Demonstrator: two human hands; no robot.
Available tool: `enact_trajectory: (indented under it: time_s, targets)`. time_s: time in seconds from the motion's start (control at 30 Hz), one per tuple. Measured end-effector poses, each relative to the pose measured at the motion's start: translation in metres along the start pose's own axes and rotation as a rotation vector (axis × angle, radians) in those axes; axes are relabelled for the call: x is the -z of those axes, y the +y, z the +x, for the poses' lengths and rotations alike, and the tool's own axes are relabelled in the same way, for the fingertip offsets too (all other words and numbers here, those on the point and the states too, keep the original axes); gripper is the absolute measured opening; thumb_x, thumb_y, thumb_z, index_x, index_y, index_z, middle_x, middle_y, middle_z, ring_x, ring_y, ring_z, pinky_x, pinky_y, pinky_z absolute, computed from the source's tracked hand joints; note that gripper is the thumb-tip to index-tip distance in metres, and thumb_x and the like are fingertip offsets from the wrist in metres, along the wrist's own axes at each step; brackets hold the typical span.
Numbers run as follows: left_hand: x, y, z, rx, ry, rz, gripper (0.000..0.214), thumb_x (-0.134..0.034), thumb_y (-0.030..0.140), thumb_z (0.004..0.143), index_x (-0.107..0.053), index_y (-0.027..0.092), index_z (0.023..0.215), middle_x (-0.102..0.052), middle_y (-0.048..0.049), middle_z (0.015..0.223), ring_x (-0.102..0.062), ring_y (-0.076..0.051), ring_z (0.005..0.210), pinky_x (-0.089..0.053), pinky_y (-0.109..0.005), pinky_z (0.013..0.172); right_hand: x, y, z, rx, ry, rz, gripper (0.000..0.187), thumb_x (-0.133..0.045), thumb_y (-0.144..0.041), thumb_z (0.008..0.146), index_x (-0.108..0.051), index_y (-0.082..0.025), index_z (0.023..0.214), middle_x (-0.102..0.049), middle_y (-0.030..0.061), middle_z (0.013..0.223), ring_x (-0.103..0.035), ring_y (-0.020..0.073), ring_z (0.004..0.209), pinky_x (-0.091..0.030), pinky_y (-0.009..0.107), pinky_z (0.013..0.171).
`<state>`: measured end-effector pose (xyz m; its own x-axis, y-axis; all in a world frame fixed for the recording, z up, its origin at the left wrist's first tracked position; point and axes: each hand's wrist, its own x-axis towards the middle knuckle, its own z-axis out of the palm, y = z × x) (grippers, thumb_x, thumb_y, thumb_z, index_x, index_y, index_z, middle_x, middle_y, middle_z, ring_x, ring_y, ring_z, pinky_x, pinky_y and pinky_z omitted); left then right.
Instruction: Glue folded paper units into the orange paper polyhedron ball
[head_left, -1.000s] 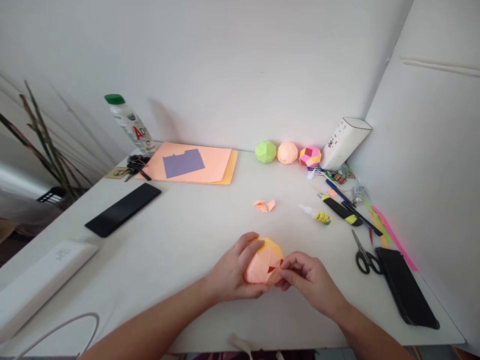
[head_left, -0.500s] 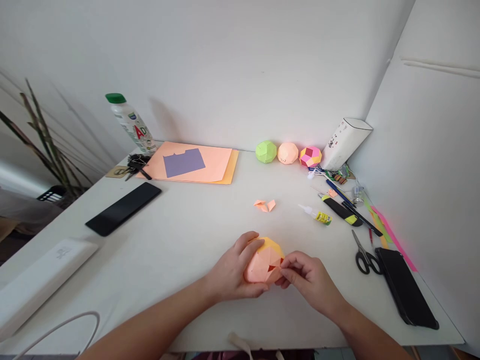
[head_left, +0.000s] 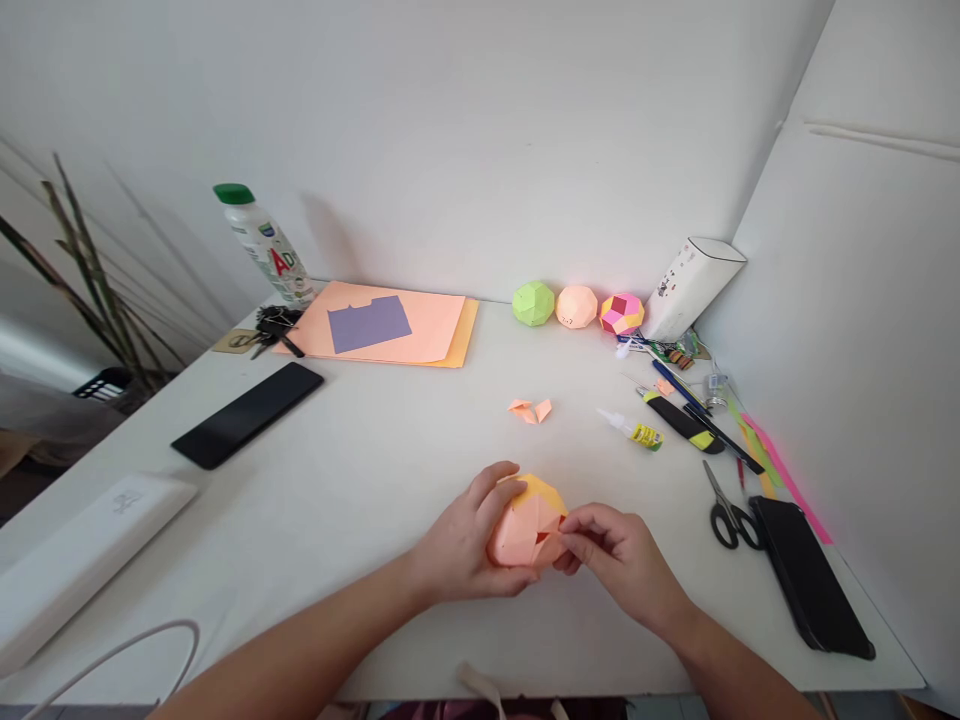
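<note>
A faceted paper ball [head_left: 517, 532], peach with a yellow top and small dark red gaps on its right side, is just above the near middle of the desk. My left hand [head_left: 469, 535] wraps round its left side, thumb below and fingers on top. At the ball's right side, my right hand [head_left: 619, 560] pinches the peach paper edge by a gap; its fingertips partly hide that spot. A few folded peach paper pieces [head_left: 541, 410] lie beyond the ball. To their right rests a small yellow-labelled glue bottle [head_left: 645, 435].
Three finished-looking paper balls [head_left: 533, 303] line the wall. Scissors [head_left: 726, 510], a utility knife [head_left: 679, 420] and a black phone [head_left: 810, 575] lie at right. At left are paper sheets [head_left: 427, 340], a dark flat device [head_left: 247, 415], a white power strip [head_left: 97, 560] and a bottle [head_left: 266, 245].
Almost nothing differs. My right fingertips have shifted very slightly at the ball's edge, and the view has moved a little.
</note>
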<state>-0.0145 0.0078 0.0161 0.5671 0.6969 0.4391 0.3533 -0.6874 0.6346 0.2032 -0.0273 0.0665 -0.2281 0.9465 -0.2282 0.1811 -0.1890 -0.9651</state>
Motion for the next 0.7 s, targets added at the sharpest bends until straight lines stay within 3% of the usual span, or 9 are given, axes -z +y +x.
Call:
enact_trajectory:
  time_s: [0.33,0.53,0.7]
  targets:
    - [0.0025,0.0011,0.0023,-0.126,-0.004,0.064,0.084,-0.064,0.058,0.078,-0.022,0.022,0.141,-0.036,-0.0223,0.135,-0.043,-0.037,0.124,-0.049,-0.054,0.093,-0.0034,0.0024,0.0011,0.017,0.029,0.088,0.015,-0.068,-0.034,0.083,-0.065,-0.019,0.084,-0.068,-0.0015,0.062,-0.065,0.013,0.057,-0.055,0.026,0.059]
    - [0.0007,0.0009,0.0006,-0.097,-0.023,0.072,0.084,-0.065,0.054,0.078,-0.019,0.024,0.142,-0.034,-0.022,0.137,-0.046,-0.037,0.123,-0.051,-0.052,0.09,-0.0081,0.0056,0.0025,-0.044,0.083,0.184,0.023,-0.069,-0.039,0.081,-0.058,-0.019,0.082,-0.064,-0.0036,0.054,-0.058,0.0115,0.047,-0.049,0.024,0.049]
    - [-0.0013,0.0002,-0.0005,-0.048,-0.013,0.058,0.085,-0.066,0.056,0.077,-0.02,0.025,0.142,-0.034,-0.0217,0.138,-0.046,-0.037,0.125,-0.05,-0.052,0.093,-0.0036,0.0022,0.0005,-0.002,0.199,0.034,0.024,-0.065,-0.043,0.083,-0.06,-0.02,0.084,-0.062,-0.001,0.06,-0.055,0.0127,0.052,-0.047,0.026,0.05]
